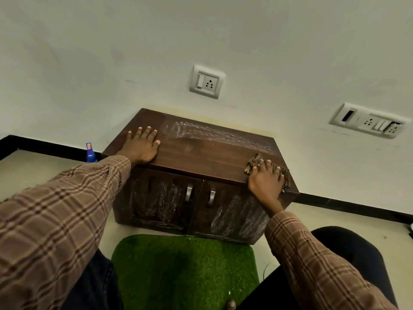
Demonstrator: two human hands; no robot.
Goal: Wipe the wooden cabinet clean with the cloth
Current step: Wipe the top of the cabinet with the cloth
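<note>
Seen from the head camera: you kneel before the wooden cabinet (199,153), which stands against the wall with a green mat (185,265) on the floor just in front of it. Your right hand (266,180) lies flat on the cloth (253,163), fingers spread and pressing it onto the cabinet's top at its near right corner, where the cloth drapes slightly over the edge. Your left hand (142,144) rests open and empty, fingers straight, on the cabinet's top near its left end, steadying it.

A whitish film covers the back strip of the cabinet's top, while the front strip looks dark and clean. Both doors (156,198) below the top carry the same pale smears around the two handles (189,193).

Judging by that, the top is about half done. Keep your palm flat and the pressure even, draw the cloth along the grain towards the cabinet's left end, and overlap each pass into the back strip beside the wall. Shift your left hand before the cloth reaches it. A blue bottle (90,153) stands on the floor just left of the cabinet.
</note>
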